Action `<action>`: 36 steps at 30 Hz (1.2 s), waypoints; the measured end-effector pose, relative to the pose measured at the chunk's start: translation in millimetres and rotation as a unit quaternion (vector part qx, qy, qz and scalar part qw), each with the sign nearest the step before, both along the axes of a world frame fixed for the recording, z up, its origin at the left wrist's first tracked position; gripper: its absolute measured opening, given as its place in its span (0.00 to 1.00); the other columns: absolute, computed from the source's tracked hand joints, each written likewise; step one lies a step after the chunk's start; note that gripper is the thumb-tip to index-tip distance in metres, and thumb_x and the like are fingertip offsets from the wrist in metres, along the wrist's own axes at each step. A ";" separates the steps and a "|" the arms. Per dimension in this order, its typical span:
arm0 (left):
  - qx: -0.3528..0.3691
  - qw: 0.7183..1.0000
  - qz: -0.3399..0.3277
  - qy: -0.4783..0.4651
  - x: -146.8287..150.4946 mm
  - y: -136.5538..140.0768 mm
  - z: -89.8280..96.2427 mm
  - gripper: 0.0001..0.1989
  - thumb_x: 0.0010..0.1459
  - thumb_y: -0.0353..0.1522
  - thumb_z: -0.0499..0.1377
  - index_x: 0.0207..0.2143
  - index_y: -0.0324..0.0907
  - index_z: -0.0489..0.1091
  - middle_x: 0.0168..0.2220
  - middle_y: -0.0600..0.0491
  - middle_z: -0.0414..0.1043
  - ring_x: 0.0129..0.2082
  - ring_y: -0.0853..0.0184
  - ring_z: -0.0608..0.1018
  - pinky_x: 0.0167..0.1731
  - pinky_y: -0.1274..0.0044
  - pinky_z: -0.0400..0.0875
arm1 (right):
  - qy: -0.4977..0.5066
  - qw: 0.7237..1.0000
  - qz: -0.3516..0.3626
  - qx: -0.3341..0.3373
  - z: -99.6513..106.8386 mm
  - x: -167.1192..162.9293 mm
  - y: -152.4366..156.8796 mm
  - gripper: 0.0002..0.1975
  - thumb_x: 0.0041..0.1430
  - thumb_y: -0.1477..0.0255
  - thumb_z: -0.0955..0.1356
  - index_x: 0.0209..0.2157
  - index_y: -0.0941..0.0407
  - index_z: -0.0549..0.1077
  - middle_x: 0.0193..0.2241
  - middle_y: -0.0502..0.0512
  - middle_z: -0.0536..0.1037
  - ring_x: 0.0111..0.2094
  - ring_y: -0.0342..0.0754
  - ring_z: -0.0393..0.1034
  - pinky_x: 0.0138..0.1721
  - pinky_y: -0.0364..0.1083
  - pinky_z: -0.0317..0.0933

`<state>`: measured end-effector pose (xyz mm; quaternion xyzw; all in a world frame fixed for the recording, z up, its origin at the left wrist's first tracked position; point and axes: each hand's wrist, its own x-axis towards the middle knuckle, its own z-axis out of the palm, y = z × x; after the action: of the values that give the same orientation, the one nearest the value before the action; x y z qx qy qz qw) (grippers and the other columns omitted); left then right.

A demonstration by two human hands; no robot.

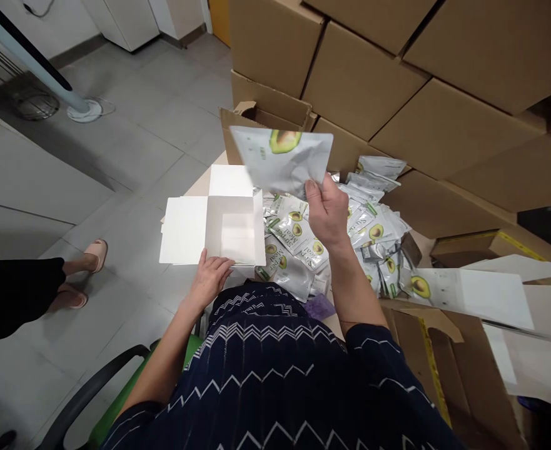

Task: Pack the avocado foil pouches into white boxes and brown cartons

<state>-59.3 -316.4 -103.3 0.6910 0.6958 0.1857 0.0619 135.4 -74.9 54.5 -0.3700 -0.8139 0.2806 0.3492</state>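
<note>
The right hand (pixel 329 209) is closed on 1 silver pouch (pixel 275 164) with avocado print; the thumb presses the near face, close to the lower right corner. The left hand (pixel 211 277) rests its fingers, loosely extended, at the near edge of the white box (pixel 259 232), whose flaps stand open. Whether this hand also pinches the wall, I cannot tell.

To handle the pouch well, I judge that the grip should remain at the corner, so the sheet hangs flat and does not fold. It would also be good that the left hand keeps the box steady with a light pressure, because its thin walls can probably bend. The open flaps could catch a corner of the pouch, so a straight path above the opening seems safer.

The pouch is raised in front of the right hand and to its left, above the far side of the loose pouches (pixel 298 228). From the left hand it is well apart, farther forward and to the right. The loose pouches lie on the desk (pixel 202 186), just beside the box, and spread under the right forearm.
</note>
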 end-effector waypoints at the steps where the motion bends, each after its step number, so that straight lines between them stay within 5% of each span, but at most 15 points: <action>1: 0.001 1.000 0.001 0.000 0.2 0.0 0.0 0.12 0.67 0.33 0.52 0.49 0.47 0.72 0.45 0.50 0.79 0.43 0.61 0.78 0.65 0.50 0.48 | -0.001 1.000 0.029 -0.010 10.5 -4.1 -9.1 0.19 0.72 0.64 0.55 0.53 0.53 0.71 0.30 0.50 0.76 0.31 0.44 0.70 0.33 0.43 0.63; 5: 0.002 1.000 0.010 0.005 1.3 -0.7 -0.3 0.13 0.68 0.34 0.52 0.49 0.46 0.73 0.44 0.50 0.78 0.43 0.61 0.77 0.65 0.50 0.49 | -0.177 0.966 0.187 -0.031 17.0 -34.7 -41.3 0.16 0.70 0.72 0.57 0.52 0.56 0.71 0.31 0.53 0.78 0.31 0.45 0.70 0.33 0.44 0.61; 10: 0.010 1.000 0.008 0.014 2.0 -2.7 -2.5 0.13 0.68 0.34 0.52 0.50 0.45 0.73 0.43 0.49 0.78 0.43 0.60 0.77 0.64 0.52 0.51 | -0.419 0.850 0.319 0.014 -4.9 -76.6 -60.7 0.16 0.63 0.80 0.60 0.49 0.62 0.72 0.37 0.66 0.80 0.33 0.51 0.73 0.32 0.47 0.59; 23: 0.036 0.999 0.012 0.033 2.0 -3.1 -4.8 0.12 0.67 0.33 0.53 0.49 0.44 0.73 0.43 0.49 0.77 0.42 0.60 0.76 0.64 0.54 0.53 | -0.569 0.644 0.510 -0.032 -85.2 -133.2 -57.1 0.15 0.62 0.79 0.64 0.47 0.68 0.78 0.43 0.67 0.80 0.38 0.50 0.72 0.33 0.44 0.57; 30: 0.052 0.995 0.070 0.045 2.5 -4.7 -4.4 0.22 0.63 0.36 0.57 0.57 0.37 0.66 0.57 0.35 0.64 0.61 0.47 0.65 0.62 0.51 0.57 | -0.541 0.667 0.510 -0.053 -89.2 -120.8 -65.3 0.15 0.62 0.79 0.63 0.46 0.65 0.78 0.43 0.66 0.80 0.38 0.50 0.73 0.34 0.44 0.58; 33: 0.036 0.997 0.054 0.047 0.3 -4.6 -5.9 0.29 0.65 0.36 0.56 0.64 0.36 0.56 0.58 0.36 0.65 0.64 0.45 0.61 0.63 0.48 0.52 | -0.479 0.725 0.488 -0.087 -75.1 -107.6 -67.1 0.15 0.64 0.78 0.63 0.47 0.64 0.77 0.44 0.67 0.80 0.40 0.50 0.74 0.36 0.44 0.60; 36: 0.014 0.998 0.043 0.053 -2.4 -3.6 -6.0 0.29 0.65 0.37 0.55 0.66 0.37 0.54 0.54 0.38 0.70 0.61 0.46 0.65 0.62 0.47 0.52 | -0.310 0.819 0.453 -0.168 -57.0 -78.7 -52.7 0.16 0.68 0.70 0.61 0.48 0.60 0.77 0.45 0.62 0.80 0.42 0.48 0.75 0.41 0.45 0.63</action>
<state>-61.7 -320.0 -109.3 0.6704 0.7242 0.1613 0.0070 56.7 -127.6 -2.4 -0.0802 -0.8954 0.4094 -0.1555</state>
